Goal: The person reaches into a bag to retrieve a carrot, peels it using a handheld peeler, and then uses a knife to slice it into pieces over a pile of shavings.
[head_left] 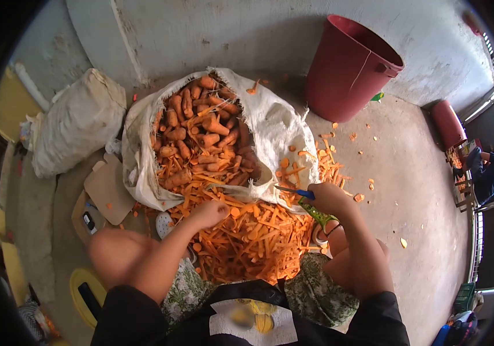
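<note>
My right hand [329, 199] grips a knife [300, 192] by its blue handle, the blade pointing left over the edge of a white woven sack [270, 121]. Over a heap of cut carrot sticks [253, 242] between my legs is my left hand [209, 214], its fingers curled closed. What those fingers hold, if anything, is hidden; orange pieces lie right beside them. Whole and trimmed carrots [201, 127] fill the sack's open mouth in front of me. More carrot scraps [330, 167] are scattered at the sack's right side.
A tall red bin [345, 69] stands against the wall. At the left are a full, closed sack [83, 124], a piece of cardboard [108, 187] and a yellow stool with a dark phone-like object [89, 300]. Another person in blue [489, 176] sits at the far right.
</note>
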The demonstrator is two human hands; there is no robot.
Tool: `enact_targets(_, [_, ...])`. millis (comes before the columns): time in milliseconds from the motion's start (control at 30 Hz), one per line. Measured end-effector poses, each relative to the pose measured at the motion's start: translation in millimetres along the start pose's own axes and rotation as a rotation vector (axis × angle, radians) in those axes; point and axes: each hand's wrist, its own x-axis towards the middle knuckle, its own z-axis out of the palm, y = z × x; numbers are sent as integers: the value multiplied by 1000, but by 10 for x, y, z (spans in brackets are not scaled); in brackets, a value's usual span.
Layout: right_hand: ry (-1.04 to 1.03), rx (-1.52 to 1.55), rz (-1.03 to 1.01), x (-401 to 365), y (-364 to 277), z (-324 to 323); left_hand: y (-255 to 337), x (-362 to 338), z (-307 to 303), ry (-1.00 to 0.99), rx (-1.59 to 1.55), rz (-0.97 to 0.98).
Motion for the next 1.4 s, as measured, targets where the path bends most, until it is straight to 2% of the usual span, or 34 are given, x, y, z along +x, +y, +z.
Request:
enact_targets(33, [-40,32,-33,19,36,4,-144,113,45,93,-214,-103])
enact_targets(67, [-78,64,-65,35,68,3,-321,229,64,89,-215,-107])
enact_targets(100, [-82,67,-65,33,66,-18,-507,348,67,201,-190,-182])
enact_targets(133, [-97,96,-43,29,40,-60,-572,446,37,314,-161,-253])
enact_targets(233, [-108,123,-3,96,177,-45,-552,832,53,395,-165,-315])
enact_targets(267, [-102,117,12,114,260,-36,-555,1012,92,386,-165,-312])
enact_targets(333, [-117,103,79,114,373,-59,-408,1255,105,353,-49,-166])
enact_targets(367, [-128,89,139,107,410,-70,-218,1287,66,259,-63,-270])
enact_targets(400, [-137,93,146,96,439,-76,-155,1394,134,247,-63,-270])
enact_targets(467, [-176,153,208,97,508,-83,-73,1623,248,391,232,-189])
enact_targets(500, [-180,153,212,115,605,-15,64,1669,268,366,243,-207])
enact_targets(533, [-163,127,164,138,723,95,42,1821,345,359,241,-206])
enact_targets(600, [-155,109,118,160,803,183,-19,2095,496,456,525,-3])
enact_targets(633, [-169,137,158,141,789,148,20,2239,485,275,440,-89])
enact_targets(733, [-194,179,230,151,817,102,94,2608,572,154,532,-125])
enact_targets(800, [-203,194,262,151,847,98,74,2802,701,148,555,-116])
enact_targets(867, [-146,241,239,144,855,98,47,2911,812,163,792,4])
enact_targets(900, [-150,244,243,147,863,98,120,2931,792,81,905,-17])
enact_targets(933, [-148,255,243,146,870,100,105,2992,810,74,906,-16])
enact_targets(1000, [-149,272,246,141,882,117,39,3113,887,138,1182,31])
enact_targets(1100, [-140,281,256,131,907,140,-124,3239,983,193,1305,127])
enact_targets(1233, [-121,269,206,149,953,154,-65,3214,914,134,1124,18])
enact_targets(1300, [-116,270,199,143,964,155,81,2937,647,305,782,41])
enact_targets(1333, [-105,256,196,138,971,163,176,2777,516,313,788,41])
enact_targets(1400, [-81,249,184,137,947,138,363,2403,203,498,145,-56])
